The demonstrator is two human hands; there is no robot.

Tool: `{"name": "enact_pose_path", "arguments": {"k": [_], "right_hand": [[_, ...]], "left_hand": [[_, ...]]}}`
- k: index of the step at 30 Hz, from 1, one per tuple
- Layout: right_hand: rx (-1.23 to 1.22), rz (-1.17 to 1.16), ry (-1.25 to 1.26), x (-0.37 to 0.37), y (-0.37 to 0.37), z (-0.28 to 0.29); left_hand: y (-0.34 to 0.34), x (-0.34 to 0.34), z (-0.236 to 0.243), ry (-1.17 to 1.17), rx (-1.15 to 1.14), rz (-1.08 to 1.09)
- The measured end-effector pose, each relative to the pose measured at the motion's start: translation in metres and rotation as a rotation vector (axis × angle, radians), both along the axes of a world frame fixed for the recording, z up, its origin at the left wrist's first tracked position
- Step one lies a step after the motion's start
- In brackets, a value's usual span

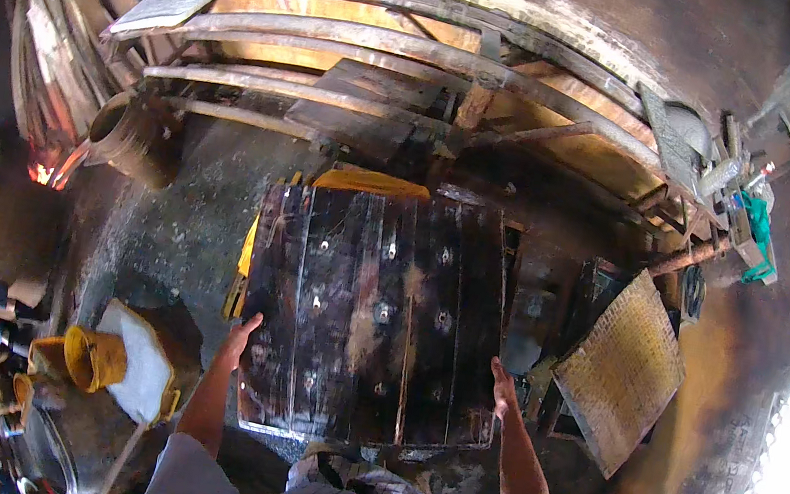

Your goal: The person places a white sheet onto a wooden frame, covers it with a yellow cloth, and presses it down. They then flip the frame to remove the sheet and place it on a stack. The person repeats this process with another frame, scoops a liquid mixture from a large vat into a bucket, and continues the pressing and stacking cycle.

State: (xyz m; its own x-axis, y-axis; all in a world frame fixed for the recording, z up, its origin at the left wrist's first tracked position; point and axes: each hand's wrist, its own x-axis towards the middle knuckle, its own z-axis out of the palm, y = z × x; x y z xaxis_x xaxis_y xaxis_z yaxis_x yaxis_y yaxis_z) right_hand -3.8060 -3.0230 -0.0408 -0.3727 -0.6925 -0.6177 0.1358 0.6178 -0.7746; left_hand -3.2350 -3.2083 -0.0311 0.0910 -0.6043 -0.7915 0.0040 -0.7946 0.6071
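A large, dark, roughly square panel (341, 341) lies in front of me, made of long strips running away from me. Small pale metal fittings or holes sit in rows on its worn, scuffed face. My left hand (238, 344) grips the panel's left edge, thumb along the side and the other fingers mostly hidden. On the opposite edge my right hand (503, 392) has hold at about the same height, its fingers also partly hidden. Past the panel's far edge a yellow-orange piece (372, 182) shows. What supports the panel underneath is hidden.
Beyond stands a long rack of wooden rails (344, 35). To the left are a rusty drum (136, 138), timber with flames at its end (44, 173), and a yellow bucket (93, 359). A textured tan board (622, 373) leans at right; green cloth (756, 235) hangs beyond it.
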Motion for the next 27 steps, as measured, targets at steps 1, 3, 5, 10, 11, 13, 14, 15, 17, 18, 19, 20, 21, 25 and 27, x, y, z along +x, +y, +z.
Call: {"name": "enact_pose_path", "arguments": {"k": [1, 3, 5, 10, 11, 13, 14, 15, 17, 18, 19, 20, 21, 25, 27], "right_hand": [[0.215, 0.034, -0.011, 0.030, -0.042, 0.023], [-0.023, 0.036, 0.061, -0.030, 0.002, -0.027], [-0.219, 0.126, 0.024, -0.043, 0.009, -0.070], [-0.912, 0.425, -0.078, -0.071, 0.027, -0.070], [-0.503, 0.279, -0.082, -0.044, -0.002, -0.050], [0.311, 0.029, -0.050, 0.016, -0.062, 0.019], [0.288, -0.022, -0.022, 0.007, -0.046, 0.037], [0.262, -0.045, -0.001, 0.001, -0.039, 0.050], [0.203, -0.061, -0.009, -0.005, -0.029, 0.054], [0.177, -0.063, -0.024, -0.009, -0.023, 0.053], [0.165, -0.089, -0.028, -0.020, -0.006, 0.052], [0.130, -0.067, -0.061, -0.013, -0.007, 0.055], [0.114, -0.130, 0.001, -0.006, -0.006, 0.059], [-0.294, -0.037, -0.287, -0.035, 0.047, 0.102], [-0.386, -0.054, -0.393, -0.052, 0.077, 0.126]], "left_hand": [[0.003, 0.039, -0.015, -0.033, 0.009, 0.075], [-0.030, -0.027, -0.004, 0.212, 0.080, -0.045], [-0.037, -0.017, -0.001, 0.205, 0.066, -0.035], [-0.037, -0.055, 0.027, -0.007, 0.059, -0.126], [-0.032, -0.037, 0.043, -0.017, 0.036, -0.098], [-0.017, 0.043, 0.011, -0.092, -0.008, -0.030], [-0.026, 0.018, 0.013, -0.107, 0.037, -0.088], [-0.030, 0.005, 0.021, -0.132, 0.080, -0.123], [-0.028, -0.009, 0.034, -0.003, -0.129, -0.134], [-0.024, -0.016, 0.042, 0.063, -0.231, -0.138], [-0.025, -0.045, 0.075, 0.036, -0.098, -0.140], [-0.018, -0.044, 0.097, 0.080, -0.230, -0.088], [-0.019, -0.022, 0.082, 0.059, -0.302, -0.059], [0.014, -0.068, 0.160, 0.087, -0.528, -0.100], [0.036, -0.067, 0.172, 0.026, -0.784, -0.146]]}}
